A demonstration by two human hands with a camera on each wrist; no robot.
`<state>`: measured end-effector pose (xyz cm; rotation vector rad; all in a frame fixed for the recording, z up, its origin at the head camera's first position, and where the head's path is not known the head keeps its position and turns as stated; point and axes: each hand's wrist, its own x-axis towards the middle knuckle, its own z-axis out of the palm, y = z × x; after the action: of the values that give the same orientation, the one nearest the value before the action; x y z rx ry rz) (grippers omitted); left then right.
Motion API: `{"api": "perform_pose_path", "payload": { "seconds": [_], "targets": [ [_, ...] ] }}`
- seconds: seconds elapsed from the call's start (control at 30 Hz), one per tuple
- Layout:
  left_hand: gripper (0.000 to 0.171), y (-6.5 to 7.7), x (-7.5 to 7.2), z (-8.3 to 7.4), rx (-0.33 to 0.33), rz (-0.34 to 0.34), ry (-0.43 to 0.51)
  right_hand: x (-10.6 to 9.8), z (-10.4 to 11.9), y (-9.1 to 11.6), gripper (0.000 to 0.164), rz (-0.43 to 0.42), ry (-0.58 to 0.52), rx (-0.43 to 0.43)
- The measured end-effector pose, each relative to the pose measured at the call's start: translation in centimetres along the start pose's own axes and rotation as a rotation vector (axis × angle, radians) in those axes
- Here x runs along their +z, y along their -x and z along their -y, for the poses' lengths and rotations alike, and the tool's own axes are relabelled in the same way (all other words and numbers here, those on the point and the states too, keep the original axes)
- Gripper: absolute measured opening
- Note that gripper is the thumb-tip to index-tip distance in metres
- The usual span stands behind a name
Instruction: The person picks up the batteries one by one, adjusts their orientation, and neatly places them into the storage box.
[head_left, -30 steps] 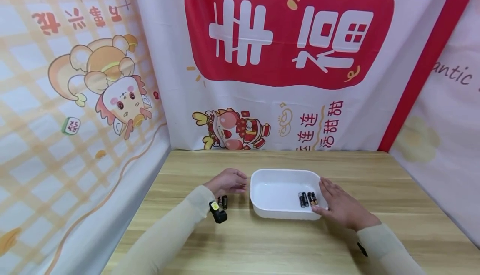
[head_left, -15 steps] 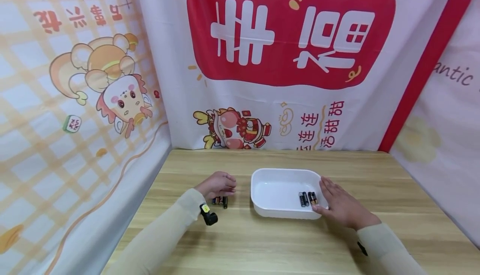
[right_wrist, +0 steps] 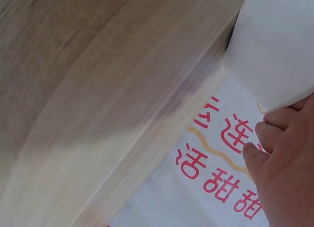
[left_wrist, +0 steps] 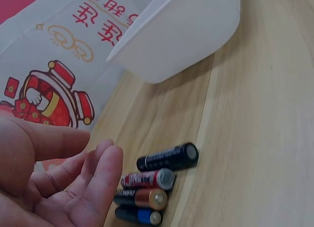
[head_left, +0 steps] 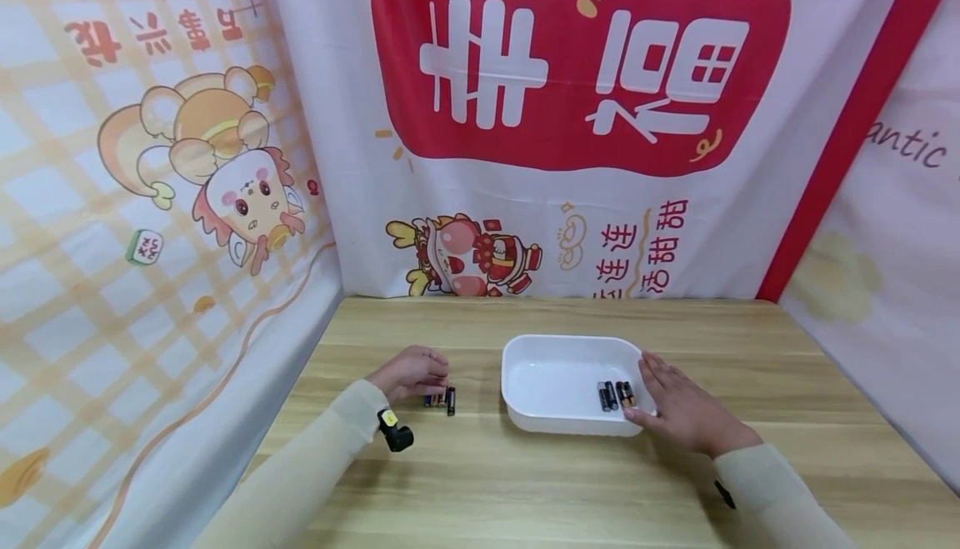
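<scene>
My left hand (head_left: 412, 372) is beside several loose batteries on the table's left side. In the left wrist view, the thumb and fingers of that hand (left_wrist: 64, 173) stand apart with nothing between them. The batteries lie side by side: a black one (left_wrist: 168, 157), a red and silver one (left_wrist: 148, 179), a black and copper one (left_wrist: 142, 198) and a dark one with a blue band (left_wrist: 139, 215). My right hand (head_left: 686, 407) rests against the right end of a white tray (head_left: 555, 426), fingers fairly straight along its rim. Several batteries (head_left: 615, 396) lie inside the tray's right part.
The wooden table (head_left: 517, 491) meets a printed cloth (head_left: 577, 191) at the back. More cloth hangs at the left (head_left: 180, 299) and right (head_left: 885, 299). Bare wood lies between the loose batteries and the tray.
My left hand has moved left, away from the tray and over to the loose batteries. My right hand and the tray have stayed in place.
</scene>
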<state>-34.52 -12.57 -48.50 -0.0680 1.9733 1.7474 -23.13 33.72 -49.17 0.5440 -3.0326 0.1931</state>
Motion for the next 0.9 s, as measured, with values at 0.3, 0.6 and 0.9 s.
{"api": "perform_pose_path", "payload": {
  "seconds": [0.3, 0.6, 0.9],
  "targets": [
    [0.031, 0.7, -2.3, 1.6, -0.015, -0.047, -0.008, 0.0, 0.0, 0.1, 0.096, 0.000, -0.013, -0.002],
    [0.026, 0.9, -3.3, 2.6, -0.026, -0.057, 0.004, 0.1, 0.0, 0.1, 0.098, 0.015, -0.021, 0.012],
    [0.024, 0.7, -2.7, 2.9, -0.043, -0.107, -0.045, 0.2, 0.0, 0.1, 0.097, 0.009, -0.016, 0.017]
  ]
}}
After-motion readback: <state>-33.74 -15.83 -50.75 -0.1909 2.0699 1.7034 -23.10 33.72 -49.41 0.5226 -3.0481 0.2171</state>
